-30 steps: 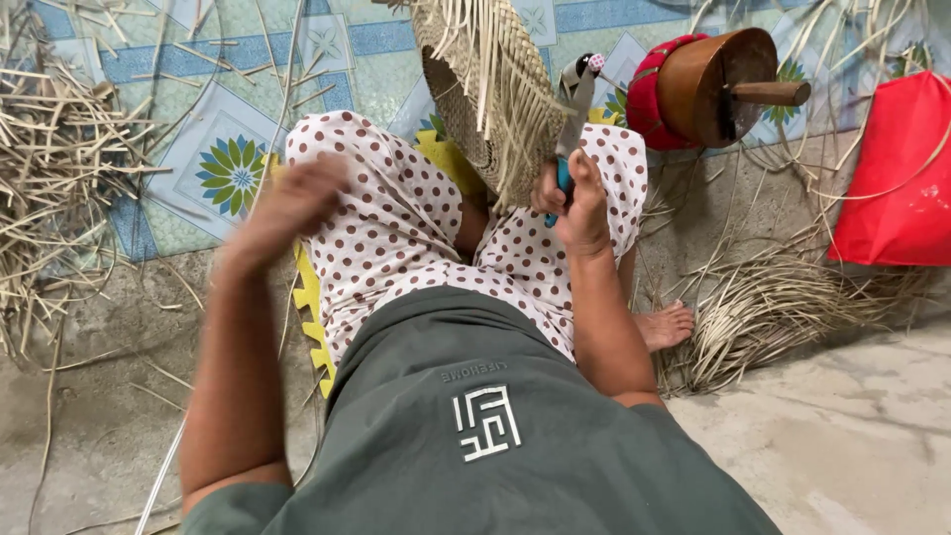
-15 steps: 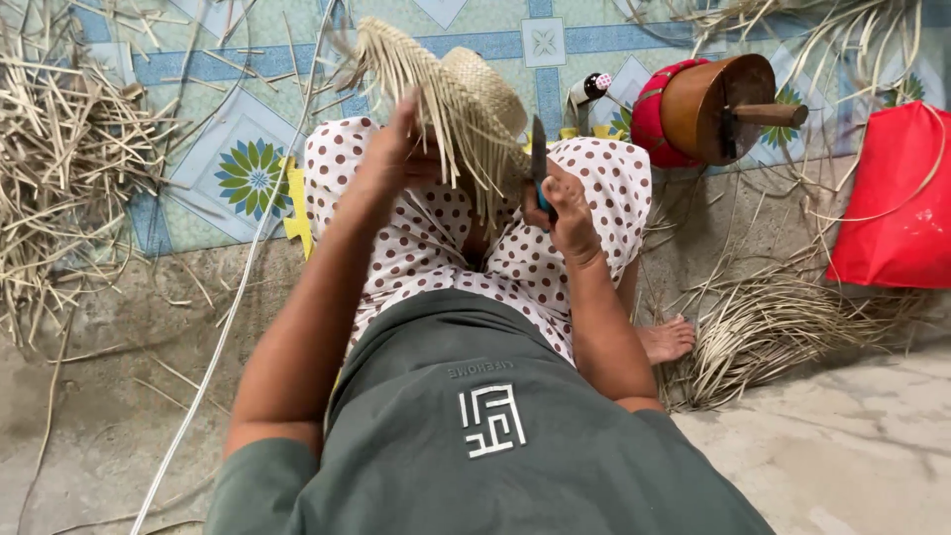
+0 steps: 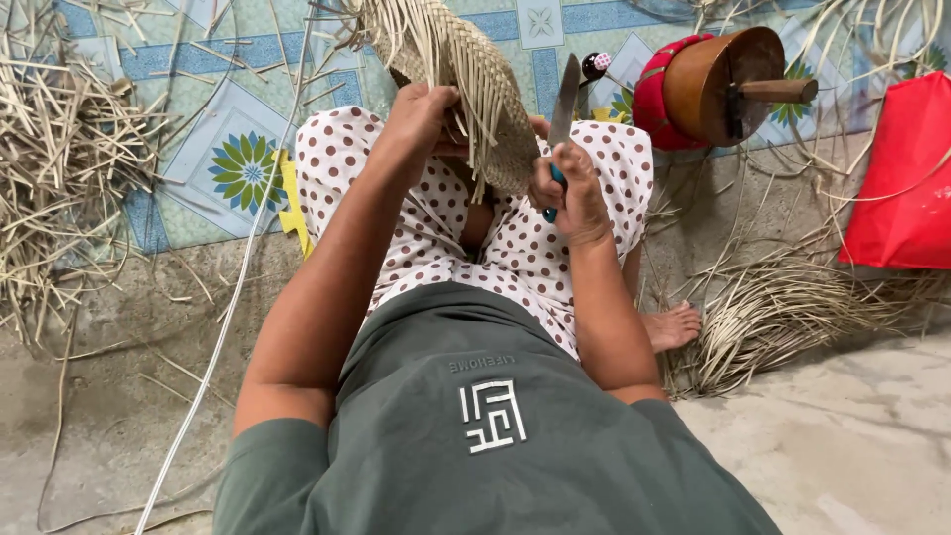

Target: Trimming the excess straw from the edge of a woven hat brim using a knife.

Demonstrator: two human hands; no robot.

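I sit on the floor with my knees up in white trousers with brown dots. My left hand (image 3: 421,117) grips a round woven straw piece (image 3: 466,79) with loose strand ends, holding it up over my knees. My right hand (image 3: 570,188) is closed on a knife (image 3: 565,99) with a blue-green handle. Its blade points up, right beside the edge of the woven piece.
A pile of dry straw strips (image 3: 59,168) lies at the left. More bundled strips (image 3: 773,317) lie at the right by my bare foot (image 3: 674,325). A brown wooden round block on a red cushion (image 3: 708,84) and a red bag (image 3: 906,178) stand at the right. A patterned mat (image 3: 228,159) covers the floor ahead.
My left hand rose from my knee and took hold of the woven piece, bringing it in front of me. The knife in my right hand now stands upright at its edge.
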